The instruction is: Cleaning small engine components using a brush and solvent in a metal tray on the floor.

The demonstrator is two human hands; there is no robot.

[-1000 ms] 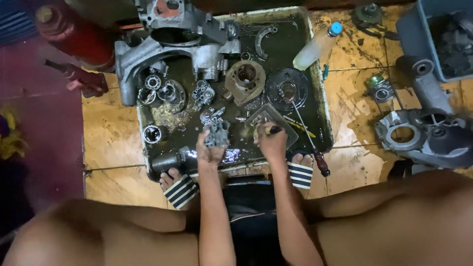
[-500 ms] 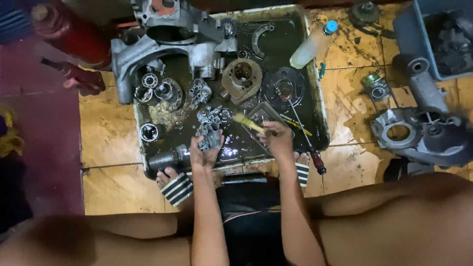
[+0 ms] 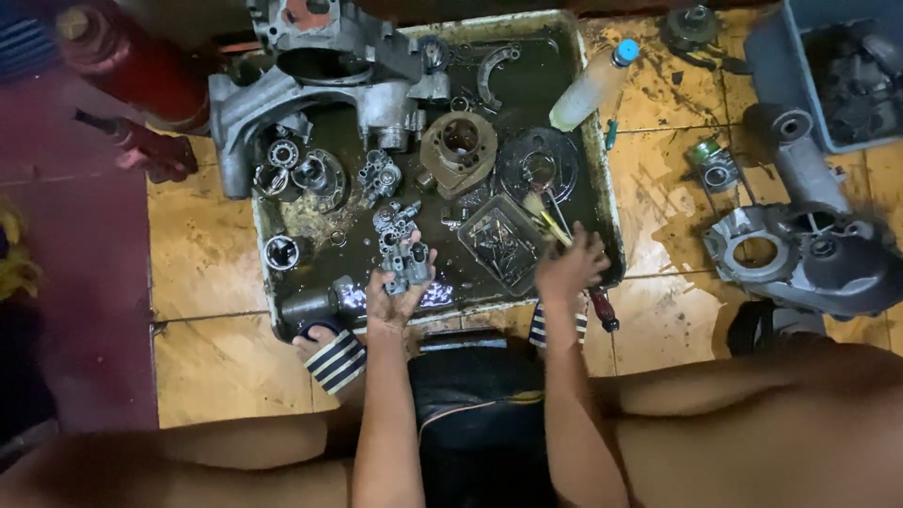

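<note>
Both forearms reach forward; left hand palm-up with fingers curled, right hand fingers closed

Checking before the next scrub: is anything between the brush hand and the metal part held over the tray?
Nothing visible. The left hand holds the small metal part above the oily tray; the right hand with its brush is apart to the right, over the small rectangular dish.

Only package: plastic bottle, translucent white, blue cap, lying tilted across the tray's rim at 1 o'clock, cap pointing up-right toward the yellow floor. No label visible on it. No signs or screens in view. Grey bin at 2 o'clock, unlabelled.
</note>
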